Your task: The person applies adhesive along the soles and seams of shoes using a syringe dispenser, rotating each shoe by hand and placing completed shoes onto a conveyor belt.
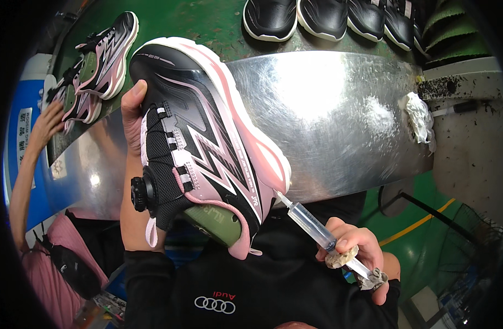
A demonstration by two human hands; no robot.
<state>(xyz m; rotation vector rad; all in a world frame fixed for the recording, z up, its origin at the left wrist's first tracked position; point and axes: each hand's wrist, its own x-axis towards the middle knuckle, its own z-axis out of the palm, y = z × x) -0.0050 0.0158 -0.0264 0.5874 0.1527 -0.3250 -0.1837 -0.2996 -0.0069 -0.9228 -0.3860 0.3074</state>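
A black, grey and pink sneaker is tilted toe-up before me, its white and pink sole facing right. My left hand grips it from behind on the left, thumb on the upper by the toe. A dark dial sits on its tongue, and a green shoe last fills the opening. Between the fingers of my right hand is a clear syringe with some clear content, its flange and plunger end wrapped in dirty material. The syringe's tip meets the seam between upper and sole at the heel.
Behind the sneaker lies a shiny metal worktop with white powder and a crumpled white cloth. Several dark shoes stand on a green surface. At left, a co-worker's hand touches shoes beside another pink-black sneaker.
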